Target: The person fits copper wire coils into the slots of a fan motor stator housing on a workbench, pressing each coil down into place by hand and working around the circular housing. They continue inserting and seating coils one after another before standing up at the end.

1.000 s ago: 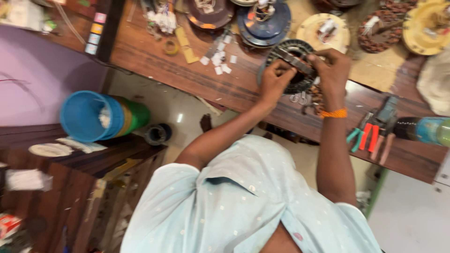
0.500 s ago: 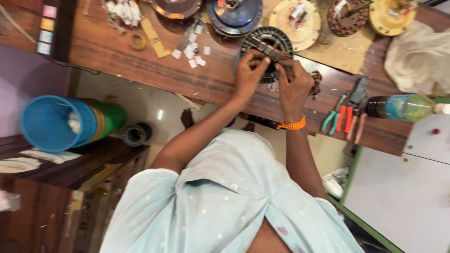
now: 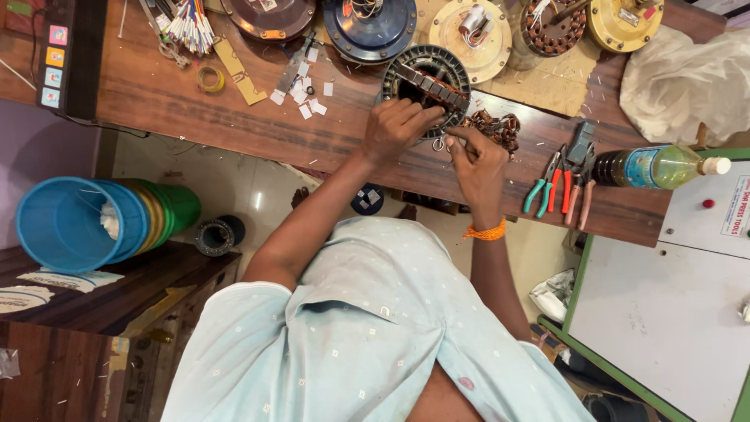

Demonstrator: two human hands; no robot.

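Observation:
A dark round motor stator (image 3: 426,78) with slotted teeth lies on the brown wooden bench (image 3: 234,117). My left hand (image 3: 397,129) grips its near rim from the left, fingers curled over the edge. My right hand (image 3: 476,160), with an orange band at the wrist, pinches at the stator's near edge, where a small metal bit shows between the fingers. A heap of copper winding wire (image 3: 492,125) sits just right of my hands.
Several round motor covers line the back of the bench, among them a blue one (image 3: 367,27) and a cream one (image 3: 473,31). Pliers (image 3: 562,180) and a bottle (image 3: 656,166) lie at right. Blue and green buckets (image 3: 86,223) are stacked at left. White paper slips (image 3: 301,90) are scattered.
The view has swung, so the bench sits differently in frame. Both hands stay at the stator; my right hand has dropped from its right side to its near edge.

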